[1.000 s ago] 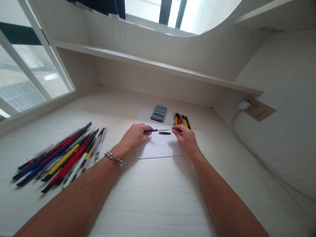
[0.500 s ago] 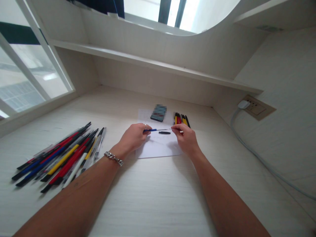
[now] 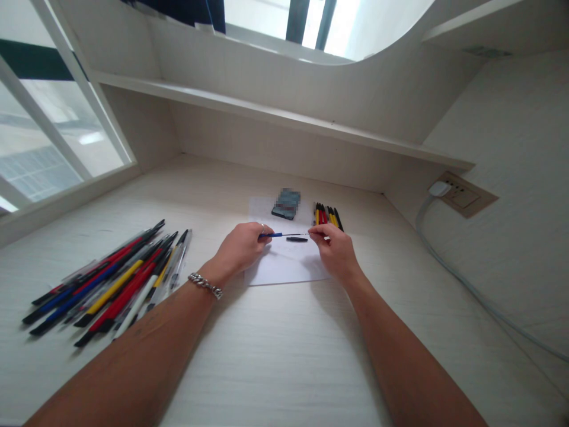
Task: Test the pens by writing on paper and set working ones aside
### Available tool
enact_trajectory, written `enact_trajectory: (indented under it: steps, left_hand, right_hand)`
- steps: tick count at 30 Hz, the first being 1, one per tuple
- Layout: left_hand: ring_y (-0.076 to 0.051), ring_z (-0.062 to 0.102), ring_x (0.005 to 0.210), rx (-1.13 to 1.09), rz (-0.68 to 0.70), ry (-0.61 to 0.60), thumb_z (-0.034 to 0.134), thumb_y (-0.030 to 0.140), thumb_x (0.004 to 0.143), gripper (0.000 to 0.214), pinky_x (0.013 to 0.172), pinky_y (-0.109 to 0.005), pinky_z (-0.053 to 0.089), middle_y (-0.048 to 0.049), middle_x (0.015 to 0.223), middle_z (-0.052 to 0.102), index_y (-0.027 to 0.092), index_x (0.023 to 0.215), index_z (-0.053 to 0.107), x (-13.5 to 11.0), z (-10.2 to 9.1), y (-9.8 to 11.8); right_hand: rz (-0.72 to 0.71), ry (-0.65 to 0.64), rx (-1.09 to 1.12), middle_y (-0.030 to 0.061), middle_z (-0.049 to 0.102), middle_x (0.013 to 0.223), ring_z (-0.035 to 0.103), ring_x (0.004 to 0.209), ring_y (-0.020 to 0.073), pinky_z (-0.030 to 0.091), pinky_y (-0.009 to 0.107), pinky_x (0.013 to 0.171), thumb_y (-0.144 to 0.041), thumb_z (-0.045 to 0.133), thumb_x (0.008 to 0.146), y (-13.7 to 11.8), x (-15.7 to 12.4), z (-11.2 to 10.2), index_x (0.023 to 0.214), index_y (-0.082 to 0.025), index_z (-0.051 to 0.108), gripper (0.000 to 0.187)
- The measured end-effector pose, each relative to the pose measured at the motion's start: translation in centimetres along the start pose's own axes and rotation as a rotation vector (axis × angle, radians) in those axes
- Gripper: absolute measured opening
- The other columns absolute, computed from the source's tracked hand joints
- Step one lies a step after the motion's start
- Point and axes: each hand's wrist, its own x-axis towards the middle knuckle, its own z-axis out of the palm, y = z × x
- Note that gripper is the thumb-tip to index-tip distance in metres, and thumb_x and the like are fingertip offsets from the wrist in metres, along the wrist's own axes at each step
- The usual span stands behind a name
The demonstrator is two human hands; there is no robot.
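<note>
Blue pen (image 3: pixel 278 235) pinched by left hand (image 3: pixel 240 246), right hand (image 3: pixel 334 249).

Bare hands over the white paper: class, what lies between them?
Head view: a thin pen refill runs from left hand to right hand, above a short black pen piece on the paper.

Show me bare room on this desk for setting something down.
Free: the desk in front of the paper; the strip between the big pen pile and the paper; the stretch right of the short pen row, up to the white cable. Crowded: the pile, and the paper, with the left hand, right hand, a blue pen and a blurred phone.
</note>
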Motion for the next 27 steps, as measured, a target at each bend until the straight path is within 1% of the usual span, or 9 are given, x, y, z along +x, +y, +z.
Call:
enact_trajectory:
  steps: [4, 9, 14, 16, 19, 21, 24, 27]
  left_hand:
    - [-0.020, 0.064, 0.081, -0.001, -0.006, -0.001, 0.054, 0.028, 0.085, 0.026, 0.071, -0.030, 0.045, -0.0063, 0.092, 0.073, 0.022, 0.102, 0.073, 0.0, 0.0, 0.0]
    - [-0.020, 0.064, 0.082, -0.008, 0.007, -0.010, 0.054, 0.029, 0.085, 0.026, 0.072, -0.030, 0.045, -0.0065, 0.093, 0.073, 0.022, 0.101, 0.074, -0.1, 0.1, 0.0]
    - [-0.020, 0.064, 0.083, -0.024, 0.067, -0.037, 0.054, 0.027, 0.086, 0.026, 0.074, -0.030, 0.045, -0.0074, 0.093, 0.073, 0.021, 0.102, 0.074, -0.2, 0.4, 0.0]
    - [-0.020, 0.064, 0.084, -0.028, 0.085, -0.039, 0.053, 0.026, 0.086, 0.027, 0.075, -0.030, 0.045, -0.0073, 0.095, 0.073, 0.021, 0.103, 0.073, -0.1, 0.5, 0.0]
    - [-0.020, 0.064, 0.083, -0.027, 0.076, -0.028, 0.054, 0.026, 0.086, 0.026, 0.075, -0.030, 0.046, -0.0072, 0.094, 0.073, 0.021, 0.103, 0.073, -0.1, 0.5, -0.1]
    - [-0.020, 0.064, 0.082, -0.028, 0.062, -0.024, 0.054, 0.026, 0.086, 0.026, 0.073, -0.031, 0.046, -0.0074, 0.092, 0.073, 0.021, 0.103, 0.073, 0.0, 0.4, -0.1]
    - [-0.020, 0.064, 0.082, -0.030, 0.055, -0.025, 0.053, 0.026, 0.086, 0.027, 0.073, -0.031, 0.046, -0.0080, 0.093, 0.073, 0.020, 0.103, 0.073, 0.0, 0.3, -0.1]
    - [-0.021, 0.064, 0.084, -0.022, 0.054, -0.026, 0.053, 0.026, 0.086, 0.027, 0.075, -0.031, 0.046, -0.0085, 0.095, 0.074, 0.020, 0.102, 0.073, 0.0, 0.2, 0.0]
  right_hand:
    - [-0.015, -0.007, -0.015, 0.0046, 0.070, 0.089, 0.064, 0.082, 0.0188, 0.049, 0.031, 0.075, -0.018, 0.058, 0.085, 0.1, 0.0, 0.0, 0.086, -0.021, 0.069, 0.011]
    - [-0.052, -0.032, -0.031, 0.0050, 0.069, 0.087, 0.063, 0.082, 0.0187, 0.048, 0.030, 0.073, -0.017, 0.058, 0.085, -0.2, -0.1, 0.1, 0.087, -0.021, 0.070, 0.012]
    - [-0.084, -0.084, 0.004, 0.0046, 0.070, 0.086, 0.063, 0.081, 0.0177, 0.048, 0.030, 0.074, -0.015, 0.059, 0.085, -1.3, -0.5, 1.2, 0.085, -0.021, 0.071, 0.013]
    - [-0.048, -0.098, 0.048, 0.0042, 0.070, 0.088, 0.064, 0.081, 0.0171, 0.048, 0.029, 0.073, -0.014, 0.062, 0.083, -1.3, -0.6, 1.6, 0.091, -0.021, 0.070, 0.014]
    - [0.041, -0.098, 0.088, 0.0051, 0.070, 0.096, 0.064, 0.082, 0.0168, 0.049, 0.029, 0.073, -0.011, 0.062, 0.080, -0.8, -0.5, 2.0, 0.106, -0.021, 0.067, 0.029]
    - [0.059, -0.094, 0.009, 0.0073, 0.069, 0.101, 0.063, 0.086, 0.0185, 0.048, 0.033, 0.079, -0.011, 0.060, 0.081, -0.2, -0.3, 2.1, 0.109, -0.020, 0.067, 0.030]
    - [0.023, -0.111, -0.216, 0.0113, 0.068, 0.105, 0.059, 0.093, 0.0234, 0.045, 0.039, 0.086, -0.017, 0.059, 0.085, 0.5, 0.0, 2.5, 0.104, -0.019, 0.070, 0.023]
    - [-0.001, -0.120, -0.348, 0.0109, 0.068, 0.096, 0.057, 0.087, 0.0229, 0.045, 0.036, 0.079, -0.022, 0.062, 0.084, 0.9, 0.1, 3.2, 0.096, -0.022, 0.073, 0.017]
